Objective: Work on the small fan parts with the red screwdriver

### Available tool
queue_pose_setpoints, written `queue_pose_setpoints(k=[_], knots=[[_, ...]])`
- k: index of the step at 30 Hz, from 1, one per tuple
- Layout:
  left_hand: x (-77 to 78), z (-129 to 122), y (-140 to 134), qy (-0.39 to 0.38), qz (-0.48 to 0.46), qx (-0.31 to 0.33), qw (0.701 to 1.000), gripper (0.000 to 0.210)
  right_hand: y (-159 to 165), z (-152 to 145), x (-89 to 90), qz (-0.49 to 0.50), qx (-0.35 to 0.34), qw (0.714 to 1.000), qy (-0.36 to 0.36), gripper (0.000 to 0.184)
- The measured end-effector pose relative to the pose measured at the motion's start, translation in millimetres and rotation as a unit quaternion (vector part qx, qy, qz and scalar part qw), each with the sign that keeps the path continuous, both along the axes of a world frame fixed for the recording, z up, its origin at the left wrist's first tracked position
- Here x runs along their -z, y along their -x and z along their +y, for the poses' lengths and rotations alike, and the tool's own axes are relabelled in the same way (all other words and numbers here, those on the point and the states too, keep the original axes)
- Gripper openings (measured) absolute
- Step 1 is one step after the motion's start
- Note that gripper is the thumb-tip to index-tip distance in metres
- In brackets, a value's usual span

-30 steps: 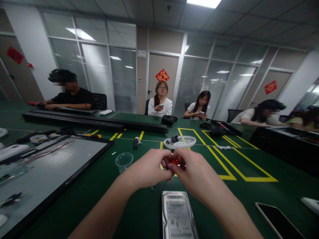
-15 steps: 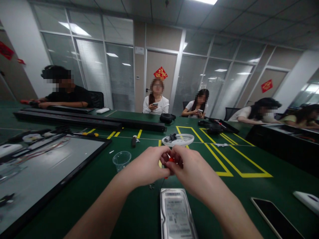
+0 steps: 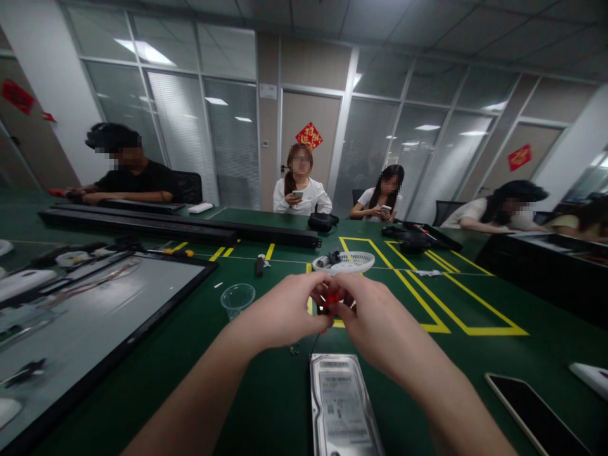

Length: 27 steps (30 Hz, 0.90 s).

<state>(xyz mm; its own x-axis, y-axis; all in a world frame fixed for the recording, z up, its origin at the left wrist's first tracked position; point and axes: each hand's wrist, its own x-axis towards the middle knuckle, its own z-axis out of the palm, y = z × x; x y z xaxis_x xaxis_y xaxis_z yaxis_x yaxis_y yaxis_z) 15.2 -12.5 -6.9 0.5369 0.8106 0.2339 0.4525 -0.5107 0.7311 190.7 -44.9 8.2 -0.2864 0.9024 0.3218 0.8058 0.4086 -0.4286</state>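
My left hand (image 3: 297, 307) and my right hand (image 3: 368, 304) meet above the table, fingers curled in toward each other. Between the fingertips is a small red object (image 3: 334, 299) with a dark part, mostly covered by the fingers; its kind cannot be made out. Below them a silver hard drive (image 3: 342, 399) lies label up on the green table. Several tiny screws (image 3: 294, 349) are scattered by its upper left corner. Beside my left wrist stands a clear plastic cup (image 3: 237, 297).
A white basket (image 3: 365, 262) holding dark parts sits beyond my hands. On the left lies a large framed panel (image 3: 142, 304); long black bars (image 3: 190, 229) stretch behind it. A phone (image 3: 534, 411) is at lower right, a black case (image 3: 536, 272) farther back. Several people sit across the table.
The fingers have shifted around the red object, and more of it and a dark part now show. The thumbs are slightly farther apart. The whole view has shifted a little.
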Motion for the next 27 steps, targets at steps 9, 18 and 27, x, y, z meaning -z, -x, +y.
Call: queue_pose_setpoints(k=[9, 18, 27], knots=[[-0.5, 1.6, 2.7, 0.013, 0.012, -0.009, 1.0, 0.034, 3.0, 1.4, 2.0, 0.005, 0.015, 1.0, 0.001, 0.004], [2.4, 3.7, 3.5, 0.003, 0.006, -0.002, 1.0, 0.036, 4.3, -1.7, -2.1, 0.024, -0.016, 1.0, 0.012, 0.018], [-1.5, 2.8, 6.4, 0.001, 0.005, 0.014, 1.0, 0.037, 3.2, 0.4, -0.3, 0.012, -0.031, 0.999, 0.007, 0.027]])
